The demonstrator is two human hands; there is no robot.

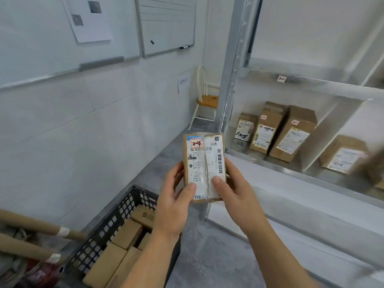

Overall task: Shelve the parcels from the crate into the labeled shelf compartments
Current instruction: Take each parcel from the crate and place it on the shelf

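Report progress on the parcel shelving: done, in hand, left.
Done: three boxes stand in one compartment of the metal shelf, and a fourth box in the next. In hand: the left hand and right hand hold a small parcel, its sticker reading 2-4, not yet shelved. Left: the black crate holds several cardboard parcels.

one wide-angle view only, from the person's head, facing forward and down with the room tilted in frame. it sits very near the left hand (174, 197) and right hand (239, 191), which grip a parcel (204, 161) at mid-frame. the crate (108, 225) lies close below at lower left; the shelf (324, 85) runs along the right, a little farther; a whiteboard (166, 23) on the wall fills the upper left.
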